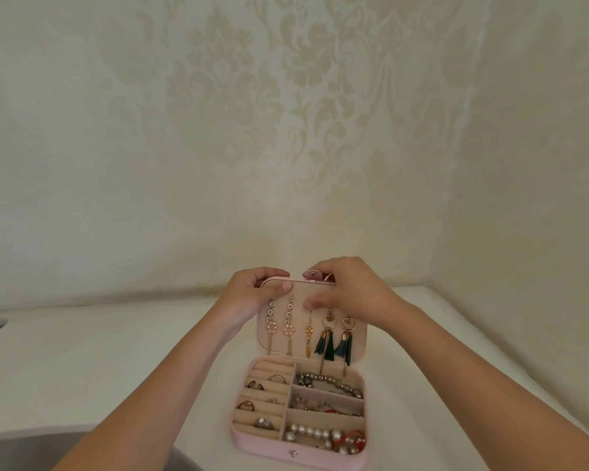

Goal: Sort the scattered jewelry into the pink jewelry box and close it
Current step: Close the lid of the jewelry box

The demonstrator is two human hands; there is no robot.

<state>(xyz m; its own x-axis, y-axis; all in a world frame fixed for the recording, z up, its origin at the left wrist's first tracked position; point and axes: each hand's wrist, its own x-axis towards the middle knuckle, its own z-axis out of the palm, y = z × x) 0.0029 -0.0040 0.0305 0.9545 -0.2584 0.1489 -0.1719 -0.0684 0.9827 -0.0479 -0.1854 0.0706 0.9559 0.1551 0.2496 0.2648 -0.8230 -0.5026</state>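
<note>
From above, the pink jewelry box (298, 450) lay open on the white table (116, 362), near its front edge, rounded at the corners with a snap stud on its front wall. Its lid (279, 338) stood upright, the beige lining hung with long drop earrings (289, 329) and green tassel earrings (327, 345). Padded ring rolls held rings (264, 422); pearl beads (312, 433) filled the nearest right compartment. The left hand (249, 294) gripped the lid's top left corner, thumb on the lining. The right hand (351, 294) curled over the top right edge, thumb pressed inside. Bare table lay on both sides; patterned wallpaper (286, 113) rose close behind.
</note>
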